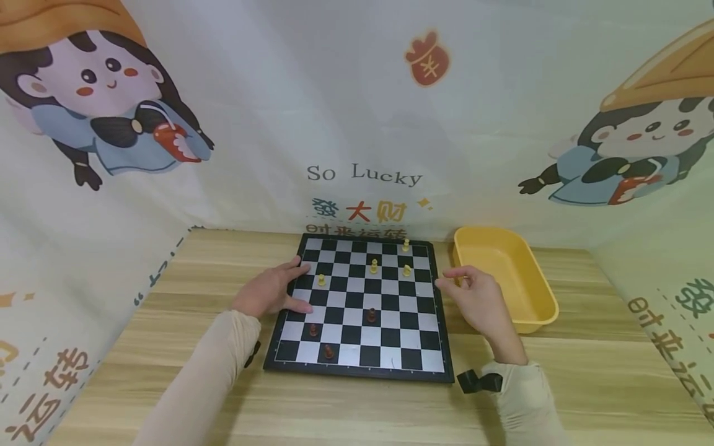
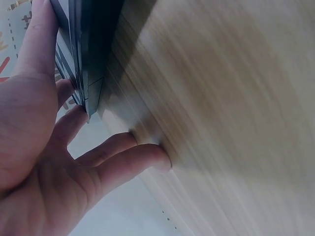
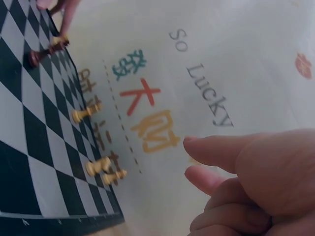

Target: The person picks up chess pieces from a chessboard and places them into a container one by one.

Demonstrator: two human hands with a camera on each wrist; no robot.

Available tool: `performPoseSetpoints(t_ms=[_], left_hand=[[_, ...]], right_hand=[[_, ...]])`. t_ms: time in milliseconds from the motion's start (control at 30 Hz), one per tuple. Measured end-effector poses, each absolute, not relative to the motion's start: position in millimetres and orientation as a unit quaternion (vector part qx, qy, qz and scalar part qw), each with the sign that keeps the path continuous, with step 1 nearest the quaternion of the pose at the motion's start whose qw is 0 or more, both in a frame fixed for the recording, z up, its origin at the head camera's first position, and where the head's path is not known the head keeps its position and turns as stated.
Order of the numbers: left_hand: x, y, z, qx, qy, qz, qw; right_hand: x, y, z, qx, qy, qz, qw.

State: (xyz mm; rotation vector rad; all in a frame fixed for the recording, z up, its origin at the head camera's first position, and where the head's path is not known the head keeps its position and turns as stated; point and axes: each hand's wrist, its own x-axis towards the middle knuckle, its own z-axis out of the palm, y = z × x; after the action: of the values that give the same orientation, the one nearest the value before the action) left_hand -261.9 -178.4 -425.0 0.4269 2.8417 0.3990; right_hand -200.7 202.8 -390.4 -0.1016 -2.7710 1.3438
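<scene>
A black-and-white chessboard (image 1: 360, 337) lies on the wooden table. Several pale yellow chess pieces stand on its far half, among them a knight-like piece (image 1: 407, 271) and a pawn-like piece (image 1: 321, 280). Three dark red pieces, one of them a dark red chess piece (image 1: 371, 315), are on the near half. My left hand (image 1: 266, 290) rests at the board's left edge, thumb on the squares and fingers spread. Just off the right edge hovers my right hand (image 1: 476, 300); its thumb and forefinger (image 3: 211, 150) are apart with nothing between them, the other fingers curled.
A yellow plastic tub (image 1: 543, 291) stands on the table to the right of the board, close behind my right hand. A printed cloth backdrop (image 1: 362, 111) rises at the table's far edge and on both sides. Wooden tabletop (image 1: 312, 415) runs along the front.
</scene>
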Motion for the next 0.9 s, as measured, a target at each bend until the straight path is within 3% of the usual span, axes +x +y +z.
performPoseSetpoints(t_ms=[900], left_hand=[[-261, -177, -424, 0.136, 0.973, 0.139, 0.124]], right_hand=[[-198, 131, -407, 0.091, -0.909, 0.403, -0.052]])
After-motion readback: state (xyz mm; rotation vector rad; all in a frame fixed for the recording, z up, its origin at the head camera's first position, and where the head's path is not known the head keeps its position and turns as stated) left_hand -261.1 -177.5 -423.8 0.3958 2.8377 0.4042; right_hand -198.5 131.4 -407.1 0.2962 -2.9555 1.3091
